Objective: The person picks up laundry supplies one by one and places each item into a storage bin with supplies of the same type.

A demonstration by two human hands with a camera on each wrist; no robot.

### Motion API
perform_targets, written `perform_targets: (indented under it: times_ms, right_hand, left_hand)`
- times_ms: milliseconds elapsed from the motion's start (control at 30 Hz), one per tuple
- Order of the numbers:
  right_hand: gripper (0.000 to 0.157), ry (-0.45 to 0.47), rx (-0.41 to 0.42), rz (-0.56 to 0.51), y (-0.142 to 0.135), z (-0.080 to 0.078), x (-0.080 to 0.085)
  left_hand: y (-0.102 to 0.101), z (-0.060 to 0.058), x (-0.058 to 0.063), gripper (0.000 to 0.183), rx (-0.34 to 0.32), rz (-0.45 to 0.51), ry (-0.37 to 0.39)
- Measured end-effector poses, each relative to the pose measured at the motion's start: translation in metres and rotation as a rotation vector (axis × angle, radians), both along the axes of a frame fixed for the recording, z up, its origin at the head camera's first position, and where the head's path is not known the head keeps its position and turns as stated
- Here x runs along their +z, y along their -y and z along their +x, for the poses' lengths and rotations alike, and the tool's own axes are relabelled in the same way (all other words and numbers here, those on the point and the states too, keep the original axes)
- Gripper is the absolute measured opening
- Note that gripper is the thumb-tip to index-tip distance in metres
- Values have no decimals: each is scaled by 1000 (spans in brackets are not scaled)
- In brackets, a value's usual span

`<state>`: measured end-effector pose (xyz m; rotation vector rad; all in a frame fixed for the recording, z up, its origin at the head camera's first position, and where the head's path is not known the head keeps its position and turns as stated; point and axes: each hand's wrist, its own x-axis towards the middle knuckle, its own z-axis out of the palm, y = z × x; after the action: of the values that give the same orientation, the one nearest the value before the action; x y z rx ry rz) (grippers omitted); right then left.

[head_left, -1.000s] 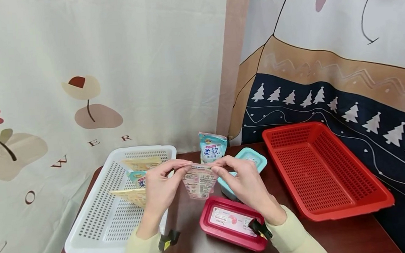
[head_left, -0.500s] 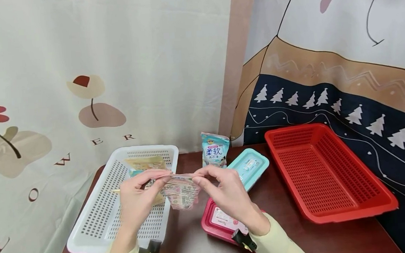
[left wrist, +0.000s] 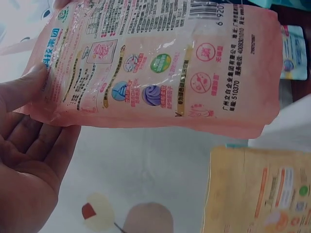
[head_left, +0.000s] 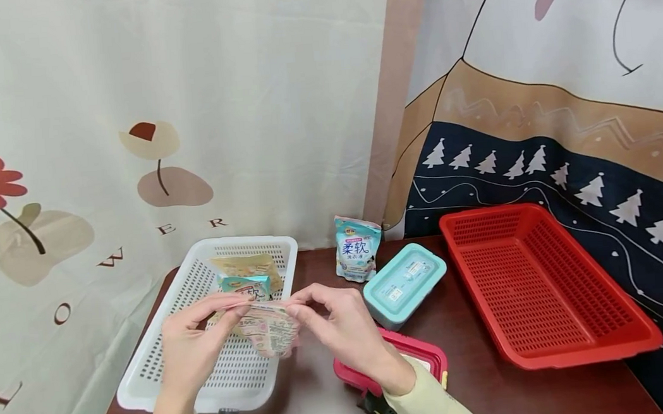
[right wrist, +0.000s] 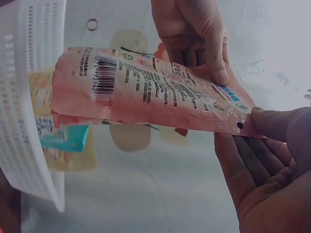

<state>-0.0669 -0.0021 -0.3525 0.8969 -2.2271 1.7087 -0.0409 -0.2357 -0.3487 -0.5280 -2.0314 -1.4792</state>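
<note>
Both hands hold a pink printed refill pouch (head_left: pixel 267 331) by its top edge, one at each end. My left hand (head_left: pixel 194 342) pinches the left corner between thumb and fingers. The right hand (head_left: pixel 341 327) pinches the opposite corner. In the head view the pouch hangs at the right side of a white perforated basket (head_left: pixel 241 374). A yellow pouch (head_left: pixel 255 264) and a turquoise pouch (head_left: pixel 248 286) stand inside that basket. The left wrist view shows the pink pouch's back (left wrist: pixel 160 73) close up, with a yellow pouch (left wrist: pixel 260 189) nearby. Its barcode (right wrist: pixel 104 77) faces the right wrist camera.
A blue laundry pouch (head_left: pixel 358 249) stands upright at the back of the brown table (head_left: pixel 479 388). Beside it is a turquoise lidded box (head_left: pixel 407 278). A crimson lidded box (head_left: pixel 428 347) lies partly behind my right forearm. At the right is a red perforated basket (head_left: pixel 536 289).
Both hands have carried the pink pouch leftward, from over the table's middle to the white basket's right side. The crimson box is now more covered by my right arm.
</note>
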Motion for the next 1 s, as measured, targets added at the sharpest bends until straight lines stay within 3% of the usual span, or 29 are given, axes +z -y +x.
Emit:
perform_targets:
  times_ms: [200, 400, 500, 667, 800, 1000]
  right_hand:
    - [6, -40, 21, -2, 17, -1, -3]
    - [6, -61, 38, 22, 33, -4, -7]
    - [9, -35, 50, 41, 40, -5, -9]
    - [12, -5, 60, 64, 49, -10, -17]
    - [12, -38, 46, 112, 53, -15, -26]
    - [11, -45, 34, 149, 59, -21, -39]
  left_hand:
    - [12, 7, 0, 28, 79, -15, -5]
    - [24, 17, 1, 22, 237, -73, 136]
    - [30, 19, 0, 20, 281, -107, 168]
    - [39, 17, -8, 18, 326, -157, 190]
    - [45, 15, -14, 19, 341, -203, 203]
    - [52, 10, -26, 24, 376, -295, 181]
